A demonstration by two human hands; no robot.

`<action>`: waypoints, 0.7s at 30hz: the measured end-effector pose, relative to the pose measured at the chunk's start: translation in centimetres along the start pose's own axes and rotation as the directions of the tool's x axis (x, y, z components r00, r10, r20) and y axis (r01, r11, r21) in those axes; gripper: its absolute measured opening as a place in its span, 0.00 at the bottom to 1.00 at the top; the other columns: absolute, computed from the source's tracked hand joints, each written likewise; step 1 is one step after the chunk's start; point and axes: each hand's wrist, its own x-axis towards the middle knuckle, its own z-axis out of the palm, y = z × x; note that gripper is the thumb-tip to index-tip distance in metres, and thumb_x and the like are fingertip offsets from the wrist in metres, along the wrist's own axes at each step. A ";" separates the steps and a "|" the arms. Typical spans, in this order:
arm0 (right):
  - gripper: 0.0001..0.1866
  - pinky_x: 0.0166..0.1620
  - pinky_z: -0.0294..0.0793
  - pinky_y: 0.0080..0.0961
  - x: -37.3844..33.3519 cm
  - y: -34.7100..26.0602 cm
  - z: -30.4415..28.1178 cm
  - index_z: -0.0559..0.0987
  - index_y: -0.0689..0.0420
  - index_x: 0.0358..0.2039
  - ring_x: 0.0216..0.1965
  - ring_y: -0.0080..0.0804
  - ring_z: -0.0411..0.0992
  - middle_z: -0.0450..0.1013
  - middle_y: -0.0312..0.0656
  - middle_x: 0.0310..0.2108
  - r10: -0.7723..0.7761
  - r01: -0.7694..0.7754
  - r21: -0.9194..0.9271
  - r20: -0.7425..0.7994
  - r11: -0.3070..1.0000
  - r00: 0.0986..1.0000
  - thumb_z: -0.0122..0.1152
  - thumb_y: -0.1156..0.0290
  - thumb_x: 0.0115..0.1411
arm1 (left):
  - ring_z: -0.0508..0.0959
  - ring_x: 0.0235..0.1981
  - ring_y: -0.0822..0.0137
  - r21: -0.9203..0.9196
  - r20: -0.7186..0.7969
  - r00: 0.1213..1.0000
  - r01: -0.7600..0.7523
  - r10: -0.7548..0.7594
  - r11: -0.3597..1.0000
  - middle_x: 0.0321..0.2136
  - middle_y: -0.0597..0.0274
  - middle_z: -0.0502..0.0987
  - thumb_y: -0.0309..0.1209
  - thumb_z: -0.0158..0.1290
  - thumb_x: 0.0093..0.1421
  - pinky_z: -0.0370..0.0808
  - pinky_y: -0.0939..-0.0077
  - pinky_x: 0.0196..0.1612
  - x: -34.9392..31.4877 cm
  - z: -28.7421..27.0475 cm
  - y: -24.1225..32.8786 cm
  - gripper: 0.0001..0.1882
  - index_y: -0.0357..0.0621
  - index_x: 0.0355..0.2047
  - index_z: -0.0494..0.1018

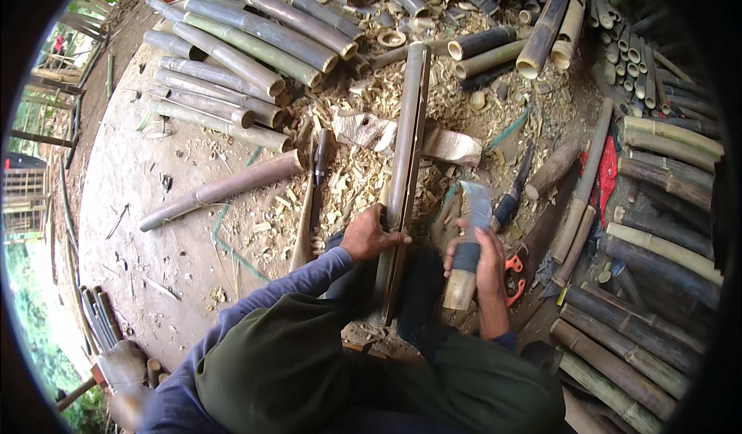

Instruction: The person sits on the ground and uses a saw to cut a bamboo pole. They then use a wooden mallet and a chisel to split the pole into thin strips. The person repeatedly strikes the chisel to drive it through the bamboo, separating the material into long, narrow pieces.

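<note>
Olive-trousered knees [270,357], 6 o'clock: left hand [365,235] clasps long brown bamboo [403,148], right hand [487,260] grips wooden-handled steel knife [466,256] (rolling bamboo could deflect it).

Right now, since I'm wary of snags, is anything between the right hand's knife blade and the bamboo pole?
Nothing visible between the knife blade and the bamboo pole. Lower in view, the left hand has its thumb across it.
</note>
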 end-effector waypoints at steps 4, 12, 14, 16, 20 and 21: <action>0.24 0.21 0.79 0.28 0.8 0.6 3.6 0.71 0.64 0.54 0.18 0.31 0.75 0.75 0.45 0.24 0.113 -0.100 -0.114 0.114 0.989 0.987 0.41 0.56 0.72 | 0.84 0.38 0.50 -0.214 -0.056 0.998 -0.021 0.010 0.977 0.34 0.38 0.82 0.56 0.72 0.48 0.79 0.58 0.43 0.7 -0.4 0.6 0.43 0.26 0.46 0.74; 0.24 0.22 0.79 0.29 0.5 2.1 3.9 0.71 0.64 0.54 0.19 0.32 0.76 0.75 0.45 0.25 0.193 -0.183 -0.081 0.147 0.980 0.970 0.40 0.57 0.71 | 0.81 0.25 0.64 -0.203 -0.044 0.997 0.047 -0.057 0.978 0.23 0.47 0.81 0.44 0.71 0.53 0.78 0.64 0.32 1.8 -0.5 1.2 0.28 0.26 0.37 0.78; 0.24 0.22 0.80 0.31 0.3 2.2 3.7 0.71 0.64 0.54 0.20 0.33 0.76 0.75 0.46 0.26 0.218 -0.211 -0.059 0.152 0.976 0.964 0.41 0.57 0.70 | 0.80 0.24 0.69 -0.207 -0.053 0.997 0.043 -0.055 0.977 0.22 0.50 0.82 0.41 0.70 0.54 0.78 0.66 0.30 2.0 -0.4 1.5 0.26 0.25 0.37 0.79; 0.24 0.22 0.80 0.31 0.1 2.5 3.5 0.71 0.64 0.55 0.20 0.34 0.76 0.75 0.46 0.26 0.227 -0.234 0.030 0.161 0.972 0.961 0.41 0.57 0.70 | 0.80 0.24 0.69 -0.217 -0.045 0.997 0.053 -0.065 0.975 0.23 0.50 0.82 0.41 0.70 0.54 0.78 0.65 0.31 1.9 -0.5 1.7 0.25 0.26 0.37 0.79; 0.24 0.22 0.80 0.31 0.3 3.3 3.4 0.69 0.65 0.56 0.21 0.35 0.76 0.75 0.47 0.27 0.208 -0.235 0.138 0.183 0.962 0.961 0.41 0.58 0.70 | 0.80 0.24 0.67 -0.178 -0.048 0.997 0.048 -0.057 0.983 0.23 0.48 0.82 0.42 0.69 0.54 0.77 0.64 0.31 1.7 -0.3 1.7 0.25 0.26 0.36 0.79; 0.25 0.22 0.80 0.31 0.4 3.5 3.3 0.70 0.65 0.56 0.20 0.35 0.76 0.75 0.48 0.27 0.195 -0.226 0.177 0.177 0.958 0.965 0.41 0.58 0.70 | 0.80 0.24 0.66 -0.169 -0.076 0.996 0.041 -0.055 0.985 0.21 0.46 0.81 0.43 0.69 0.54 0.77 0.63 0.31 1.8 0.0 1.6 0.25 0.27 0.34 0.79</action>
